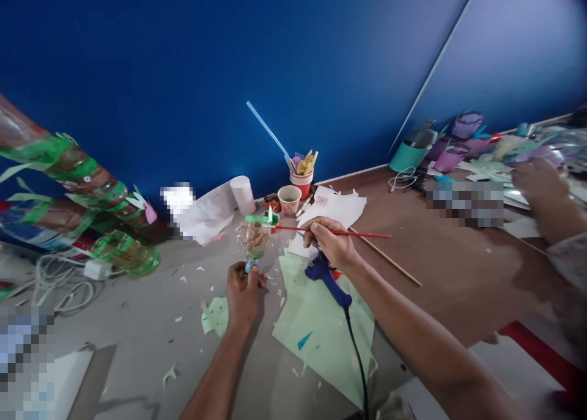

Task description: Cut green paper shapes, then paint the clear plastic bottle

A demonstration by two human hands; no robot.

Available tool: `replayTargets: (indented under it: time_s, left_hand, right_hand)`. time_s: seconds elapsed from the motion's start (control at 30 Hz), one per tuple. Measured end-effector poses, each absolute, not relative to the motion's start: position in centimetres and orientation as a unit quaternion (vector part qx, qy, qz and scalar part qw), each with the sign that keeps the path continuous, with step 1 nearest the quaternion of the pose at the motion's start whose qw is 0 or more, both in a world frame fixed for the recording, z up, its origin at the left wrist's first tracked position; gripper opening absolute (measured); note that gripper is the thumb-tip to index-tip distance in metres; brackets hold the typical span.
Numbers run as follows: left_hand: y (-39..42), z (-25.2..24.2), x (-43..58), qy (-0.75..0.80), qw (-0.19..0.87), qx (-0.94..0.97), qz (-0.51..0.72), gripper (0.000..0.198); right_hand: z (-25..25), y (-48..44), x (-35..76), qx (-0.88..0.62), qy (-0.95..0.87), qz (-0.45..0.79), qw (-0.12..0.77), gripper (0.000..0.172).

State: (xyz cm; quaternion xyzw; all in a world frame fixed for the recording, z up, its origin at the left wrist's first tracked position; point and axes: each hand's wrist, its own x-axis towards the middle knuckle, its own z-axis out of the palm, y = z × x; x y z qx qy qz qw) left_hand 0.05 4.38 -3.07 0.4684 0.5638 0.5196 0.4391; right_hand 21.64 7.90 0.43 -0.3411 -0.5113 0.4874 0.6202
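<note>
My left hand (244,294) is closed around the blue-capped neck of a clear cut plastic bottle (257,241), held with the cap down. Brown and green paint marks the bottle, with a bright green band along its upper edge. My right hand (331,241) pinches a slim red paintbrush (362,233); the brush tip is beside the bottle's upper right edge, and I cannot tell if they touch. Just behind stand small paint pots and a paper cup (290,201) with green paint inside. Below my right hand a blue glue gun (331,282) lies on pale green paper (321,340).
Painted bottle trunks (87,175) with paper leaves stand at left beside a white cable (68,279). A wooden stick (389,260) lies to the right. Against the wall are a cup of plastic forks (301,181) and a teal container (410,154). Another person's hand (539,184) is at far right.
</note>
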Motion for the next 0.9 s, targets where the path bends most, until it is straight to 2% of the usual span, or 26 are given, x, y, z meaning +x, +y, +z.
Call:
replayTargets:
  time_s: [0.23, 0.5, 0.9]
  left_hand:
    - [4.4, -3.1, 0.0, 0.571, 0.422, 0.475, 0.521, 0.027]
    - [5.0, -3.5, -0.2, 0.500, 0.517, 0.343, 0.604, 0.032]
    - [5.7, -3.8, -1.1, 0.496, 0.523, 0.268, 0.639, 0.033]
  right_hand:
    - [0.8, 7.8, 21.5, -0.342, -0.496, 0.495, 0.626, 0.022]
    - [0.7, 8.6, 21.7, -0.300, -0.353, 0.586, 0.665, 0.016]
    - [-0.2, 9.3, 21.6, -0.281, -0.314, 0.649, 0.633, 0.014]
